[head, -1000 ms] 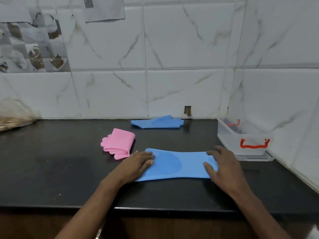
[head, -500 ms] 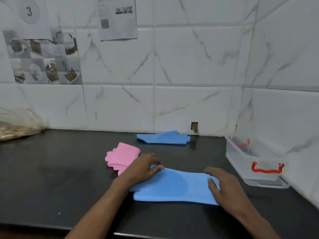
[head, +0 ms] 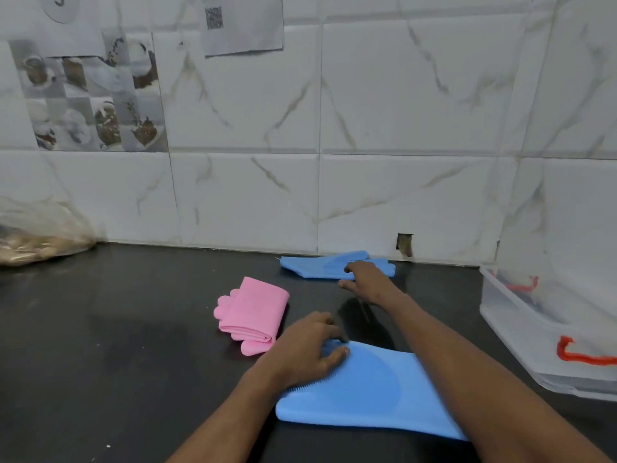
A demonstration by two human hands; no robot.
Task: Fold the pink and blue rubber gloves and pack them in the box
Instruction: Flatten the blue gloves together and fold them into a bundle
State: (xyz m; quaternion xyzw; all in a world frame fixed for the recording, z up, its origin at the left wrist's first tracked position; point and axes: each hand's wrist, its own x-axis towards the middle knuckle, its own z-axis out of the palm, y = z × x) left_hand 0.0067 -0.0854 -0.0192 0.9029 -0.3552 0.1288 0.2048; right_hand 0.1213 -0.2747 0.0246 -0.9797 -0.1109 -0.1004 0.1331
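Blue far glove (head: pixel 314 267) lies at upper centre against the wall, long axis left-right with the cuff to the left. The right hand (head: pixel 367 279) is the nearer one and touches it. Its fingertips are hidden, so its grip cannot be told. Left hand (head: pixel 303 349), fingers curled, grips the near glove (head: pixel 367 392) at lower centre. Pink gloves (head: pixel 253 312) lie folded at centre-left. Box (head: pixel 521 339) is cut off at the right edge.
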